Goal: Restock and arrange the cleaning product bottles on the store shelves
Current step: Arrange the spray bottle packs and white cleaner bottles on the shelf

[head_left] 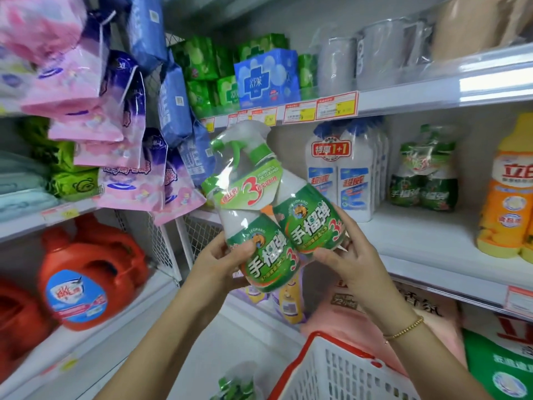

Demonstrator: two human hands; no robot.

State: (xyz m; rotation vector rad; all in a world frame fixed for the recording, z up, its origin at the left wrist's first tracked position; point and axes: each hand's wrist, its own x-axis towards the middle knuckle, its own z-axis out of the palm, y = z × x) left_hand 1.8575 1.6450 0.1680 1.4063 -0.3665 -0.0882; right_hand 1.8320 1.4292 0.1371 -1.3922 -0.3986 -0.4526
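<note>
Both your left hand and right hand curl round the twin pack, mid-restock; next, I judge, stand it upright beside the matching pack on the shelf.

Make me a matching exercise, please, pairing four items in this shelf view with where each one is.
Items:
1. green spray bottle pack
2. red detergent jug
3. orange bottle
4. red-rimmed basket

Places:
A. far right, standing on a white shelf
B. held between the left hand and right hand
C. bottom of the view, beneath the right forearm
D. lower shelf on the left

Pairs: 1-B, 2-D, 3-A, 4-C
</note>
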